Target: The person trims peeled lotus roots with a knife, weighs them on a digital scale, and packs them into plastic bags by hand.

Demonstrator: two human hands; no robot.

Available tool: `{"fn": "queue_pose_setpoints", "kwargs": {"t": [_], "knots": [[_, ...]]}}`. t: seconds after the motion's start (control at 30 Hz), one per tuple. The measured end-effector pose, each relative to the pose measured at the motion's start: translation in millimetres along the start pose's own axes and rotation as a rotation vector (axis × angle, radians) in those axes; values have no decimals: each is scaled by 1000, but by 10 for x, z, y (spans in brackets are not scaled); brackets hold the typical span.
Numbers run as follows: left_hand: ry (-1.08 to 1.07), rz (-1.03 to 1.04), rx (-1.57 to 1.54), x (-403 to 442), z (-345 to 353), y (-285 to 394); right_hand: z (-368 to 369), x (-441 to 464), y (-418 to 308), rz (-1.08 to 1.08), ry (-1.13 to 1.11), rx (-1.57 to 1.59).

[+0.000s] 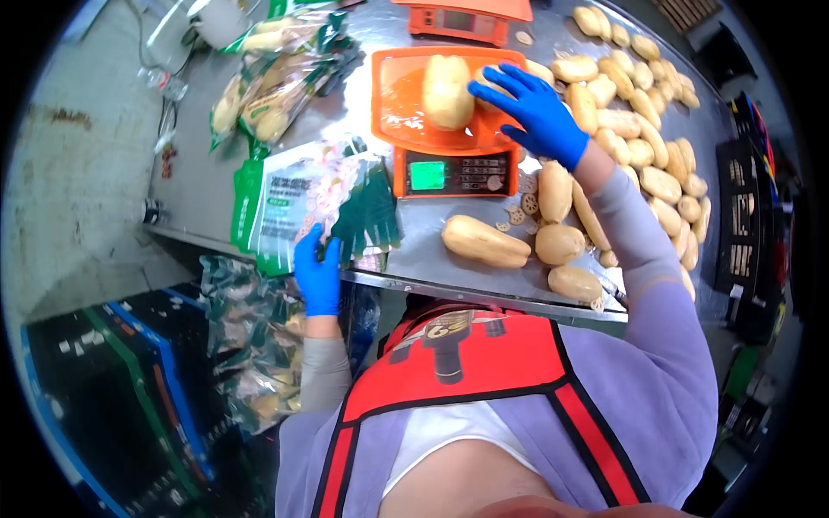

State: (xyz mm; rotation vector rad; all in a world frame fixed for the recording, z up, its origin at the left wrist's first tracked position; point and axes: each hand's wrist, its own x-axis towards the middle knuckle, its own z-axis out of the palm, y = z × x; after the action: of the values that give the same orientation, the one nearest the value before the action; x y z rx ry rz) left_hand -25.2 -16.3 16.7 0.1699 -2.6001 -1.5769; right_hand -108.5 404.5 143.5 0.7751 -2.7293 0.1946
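Observation:
My right hand (546, 119), in a blue glove, reaches over the orange weighing tray (393, 129). Its fingers and thumb span a pale lotus root (494, 93), partly hidden beneath them. Beside it on the tray lies another thick lotus root (448, 93). The tray sits on an orange scale (458, 175) with a lit green display. My left hand (319, 272), also blue-gloved, rests at the near edge of flat printed bags (289, 203), thumb and forefinger apart. A longer lotus root (485, 242) lies in front of the scale.
Many loose lotus roots (661, 186) cover the right side of the metal table. Filled bags (281, 91) lie at the back left; more filled bags (250, 345) sit below the table's left edge. Another orange scale (458, 19) stands behind. Small lotus slices (528, 204) lie scattered.

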Motion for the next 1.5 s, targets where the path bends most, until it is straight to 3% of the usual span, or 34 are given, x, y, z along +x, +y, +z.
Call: {"fn": "queue_pose_setpoints", "kwargs": {"t": [0.07, 0.17, 0.27, 0.33, 0.4, 0.47, 0.63, 0.77, 0.87, 0.93, 1.07, 1.13, 1.2, 1.27, 1.33, 1.4, 1.47, 1.5], "knots": [[-3, 219, 58, -106, 139, 177, 193, 367, 120, -141, -38, -121], [-80, 364, 242, -193, 340, 473, 363, 797, 177, -289, -55, -137], [2, 465, 392, -112, 481, 424, 517, 1072, 93, -266, -2, 101], [106, 354, 568, -46, 479, 329, 562, 1224, -18, 9, -57, -37], [79, 312, 543, 3, 372, 203, 720, 1330, 2, 50, -19, -60], [-48, 260, 587, 31, 291, 109, 739, 1343, 42, 261, 25, 85], [-27, 349, 798, 134, 320, 183, 704, 1182, 208, 359, 16, 385], [51, 357, 740, 138, 345, 74, 762, 1150, 201, 345, 62, 403], [66, 213, 750, 183, 252, 23, 786, 1156, 212, 331, 82, 384], [70, 207, 562, 271, 133, -3, 783, 1142, 215, 240, 89, 378], [-86, 127, 437, 388, -25, -73, 912, 1181, 346, 203, 79, 323], [-111, 40, 310, 351, -11, -95, 729, 1232, 291, 358, -108, 432], [-158, -132, 56, 314, 15, -131, 671, 1234, 226, 385, -111, 473], [-124, -72, -21, 285, 53, -199, 615, 1206, 106, 407, -118, 515], [-97, -22, -94, 212, 77, -210, 486, 1065, -250, 469, -79, 1285], [-32, -79, -163, 214, 133, -150, 356, 958, -665, 496, -141, 1551], [-41, -59, -207, 222, 221, -190, 328, 762, -1076, 595, -338, 1898], [-32, -95, -193, 210, 226, -51, 599, 656, -1228, 617, -412, 2106]]}}
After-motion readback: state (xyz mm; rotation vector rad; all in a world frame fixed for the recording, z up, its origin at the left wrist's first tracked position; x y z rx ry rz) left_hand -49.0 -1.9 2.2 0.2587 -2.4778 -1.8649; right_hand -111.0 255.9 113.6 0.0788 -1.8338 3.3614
